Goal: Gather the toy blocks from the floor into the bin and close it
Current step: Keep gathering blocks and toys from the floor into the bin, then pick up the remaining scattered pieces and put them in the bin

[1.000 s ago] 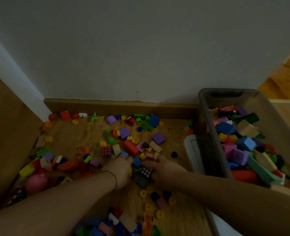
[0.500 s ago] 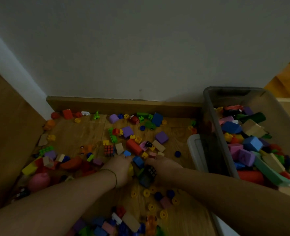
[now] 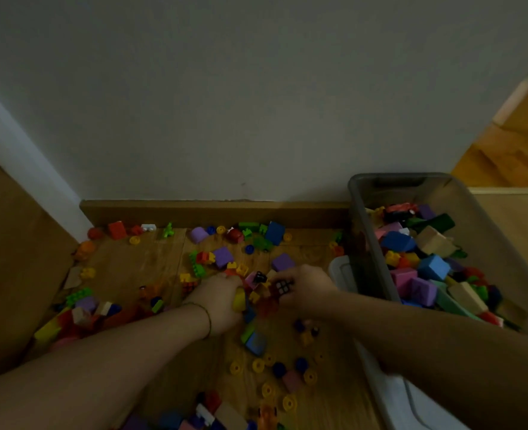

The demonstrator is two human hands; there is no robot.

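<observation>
Toy blocks (image 3: 256, 342), many-coloured bricks, cubes and yellow rings, litter the wooden floor (image 3: 126, 268) all round the hands. Those nearest the person are cut off by the frame's lower edge, and the dim light blurs most of them. The flat white plastic lid (image 3: 380, 408) lies under the right forearm, which partly hides it. Since half a second ago both hands have pushed farther from the person and drawn closer together. This has bunched blocks between them, and the pieces caught there are hard to tell apart. The left hand (image 3: 222, 302), palm turned inward, curls round a yellow block (image 3: 239, 300). The right hand (image 3: 307, 290) pinches a small black puzzle cube (image 3: 284, 287) at its fingertips. Just right of the right hand stands the grey translucent plastic bin (image 3: 354, 193), uncovered and heaped with more blocks. Beyond the hands, further blocks lie along the wooden baseboard (image 3: 213, 212) below the grey wall (image 3: 256, 119).
</observation>
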